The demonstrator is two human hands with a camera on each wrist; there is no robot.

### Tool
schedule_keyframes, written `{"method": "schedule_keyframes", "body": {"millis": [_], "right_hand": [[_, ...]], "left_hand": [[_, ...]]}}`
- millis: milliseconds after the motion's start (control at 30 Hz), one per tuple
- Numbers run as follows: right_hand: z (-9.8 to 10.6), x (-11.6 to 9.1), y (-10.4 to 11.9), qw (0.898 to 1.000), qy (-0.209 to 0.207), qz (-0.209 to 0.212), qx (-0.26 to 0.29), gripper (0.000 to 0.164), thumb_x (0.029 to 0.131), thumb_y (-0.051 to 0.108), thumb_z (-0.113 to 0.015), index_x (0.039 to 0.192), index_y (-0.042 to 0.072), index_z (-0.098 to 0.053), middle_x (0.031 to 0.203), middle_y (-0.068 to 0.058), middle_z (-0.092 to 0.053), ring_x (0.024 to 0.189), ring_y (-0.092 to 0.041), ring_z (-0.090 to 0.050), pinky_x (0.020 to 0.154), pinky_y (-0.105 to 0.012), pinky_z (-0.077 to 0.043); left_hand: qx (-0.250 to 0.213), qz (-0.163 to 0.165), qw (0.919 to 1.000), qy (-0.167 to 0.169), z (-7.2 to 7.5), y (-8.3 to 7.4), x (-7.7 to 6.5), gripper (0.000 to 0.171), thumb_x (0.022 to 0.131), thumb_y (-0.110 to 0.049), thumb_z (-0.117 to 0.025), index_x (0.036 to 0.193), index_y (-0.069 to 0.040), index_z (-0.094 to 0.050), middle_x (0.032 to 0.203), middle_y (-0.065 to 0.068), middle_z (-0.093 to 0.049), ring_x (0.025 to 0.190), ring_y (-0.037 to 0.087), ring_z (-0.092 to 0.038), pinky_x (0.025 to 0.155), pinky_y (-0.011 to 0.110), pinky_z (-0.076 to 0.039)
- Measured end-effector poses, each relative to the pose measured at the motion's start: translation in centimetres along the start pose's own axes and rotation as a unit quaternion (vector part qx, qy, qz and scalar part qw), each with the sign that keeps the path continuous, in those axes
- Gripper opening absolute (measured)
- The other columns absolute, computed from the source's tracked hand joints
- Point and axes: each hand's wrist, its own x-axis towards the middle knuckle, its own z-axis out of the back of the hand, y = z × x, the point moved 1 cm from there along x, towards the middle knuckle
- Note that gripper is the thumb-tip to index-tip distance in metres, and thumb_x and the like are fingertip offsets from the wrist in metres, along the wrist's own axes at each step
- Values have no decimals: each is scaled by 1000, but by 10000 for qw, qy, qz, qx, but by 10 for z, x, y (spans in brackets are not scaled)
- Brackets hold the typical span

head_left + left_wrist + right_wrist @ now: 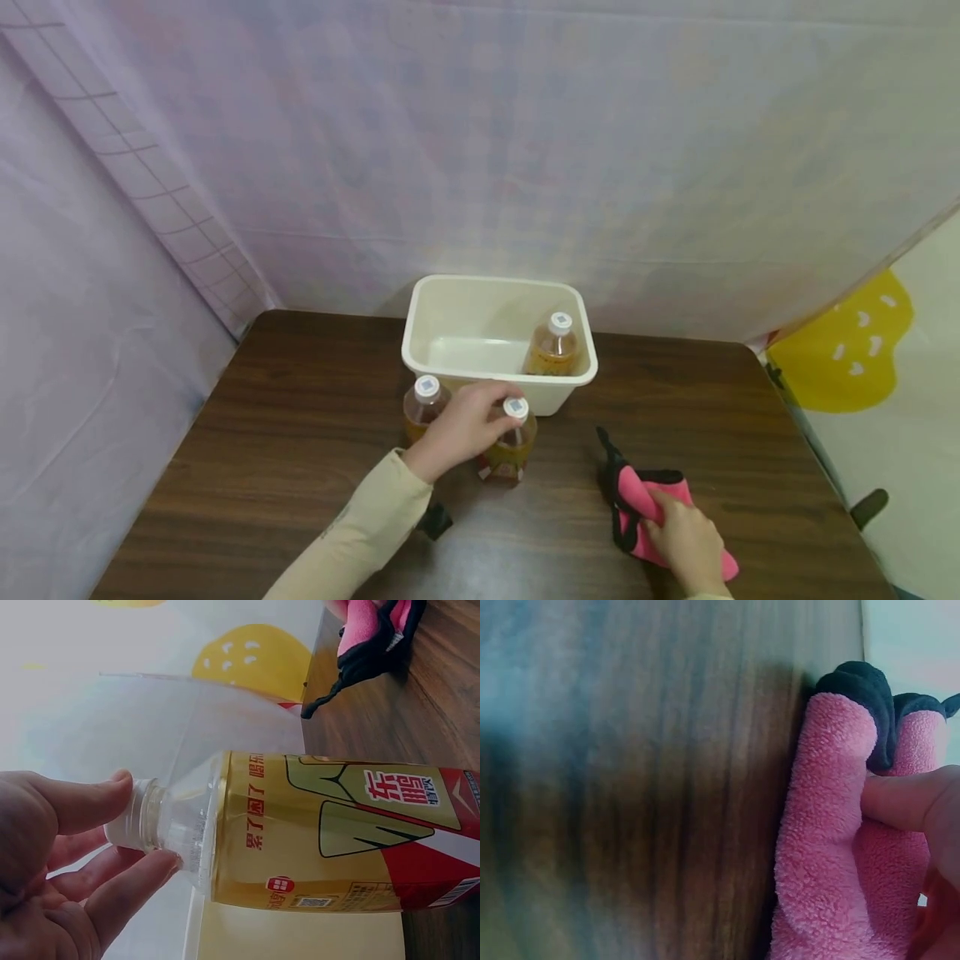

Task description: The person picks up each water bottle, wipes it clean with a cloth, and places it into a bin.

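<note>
My left hand (465,429) pinches the white cap (135,817) of a plastic bottle (510,454) with a gold and red label, which stands upright in front of the white bin. Another white-capped bottle (425,408) is just left of it, partly hidden behind my left hand. Inside the bin (442,367), at its right end, a third bottle (553,350) stands upright. At the right of the table, my right hand (688,542) grips a pink fluffy cloth (825,825) with black edging. The cloth lies bunched on the wood.
The dark wooden table (277,450) runs back to a pale curtain (480,150). A small black object (435,521) lies beside my left forearm, partly covered. Right of the table hangs a white sheet with a yellow printed shape (847,350).
</note>
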Motion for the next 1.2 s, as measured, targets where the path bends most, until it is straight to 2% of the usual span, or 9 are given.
{"method": "schedule_keyframes", "body": {"millis": [267, 367, 467, 600, 700, 833, 1067, 1200], "right_hand": [[15, 1, 1, 9990, 222, -184, 337, 39, 74, 18, -68, 110, 6, -61, 90, -31, -60, 70, -50, -56, 45, -49, -41], [21, -1, 3, 9979, -76, -182, 617, 36, 74, 18, -70, 106, 6, -63, 88, -30, -61, 72, -49, -57, 45, -48, -41], [26, -1, 10, 9918, -803, 176, 977, 33, 70, 13, -74, 100, 4, -66, 80, -25, -64, 67, -41, -60, 46, -45, -42], [33, 0, 23, 9719, -1688, 694, 1489, 25, 64, 4, -77, 87, 2, -67, 65, -11, -64, 54, -13, -54, 46, -32, -41], [39, 0, 35, 9605, -1832, 743, 1960, 21, 64, 2, -76, 82, 4, -66, 62, -4, -61, 53, -1, -45, 46, -23, -38], [43, 2, 51, 9468, -1614, 731, 2688, 20, 66, -1, -74, 83, 4, -64, 63, 2, -60, 55, 2, -46, 47, -16, -38], [41, 9, 86, 8983, -1166, 1025, 4110, 21, 70, -10, -69, 87, -2, -60, 68, 12, -59, 60, 1, -53, 50, -16, -44], [38, 16, 104, 8808, -1063, 1197, 4456, 20, 71, -10, -68, 87, -3, -59, 68, 13, -58, 61, 0, -54, 50, -17, -45]], "left_hand": [[-327, 170, 9993, -17, 0, 0, 0, 26, 80, -10, -68, 104, -2, -63, 103, 9, -64, 94, 20, -60, 81, 28, -50], [-388, 221, 9990, 38, 0, 0, 0, 27, 80, -10, -68, 104, -2, -63, 102, 10, -64, 93, 21, -60, 81, 28, -50], [-406, 237, 9989, 46, 0, 0, 0, 27, 79, -10, -69, 104, -1, -63, 102, 10, -64, 92, 20, -61, 80, 28, -50], [-463, 240, 9986, 27, -1, 0, 0, 28, 79, -10, -69, 105, -1, -63, 103, 10, -64, 92, 20, -61, 80, 29, -50], [-519, 231, 9984, 28, -1, 1, 0, 28, 79, -9, -69, 105, 0, -63, 103, 10, -64, 93, 21, -61, 80, 29, -50], [-551, 238, 9982, 21, -1, 1, 1, 28, 79, -9, -69, 106, 0, -63, 103, 10, -64, 93, 21, -61, 80, 29, -50], [-522, 253, 9983, -45, 0, 3, 1, 28, 79, -10, -70, 105, -2, -63, 102, 11, -65, 92, 21, -62, 80, 30, -50], [-560, 222, 9981, -94, 0, 5, 1, 28, 78, -9, -70, 104, 0, -63, 101, 11, -65, 92, 21, -62, 81, 31, -50]]}}
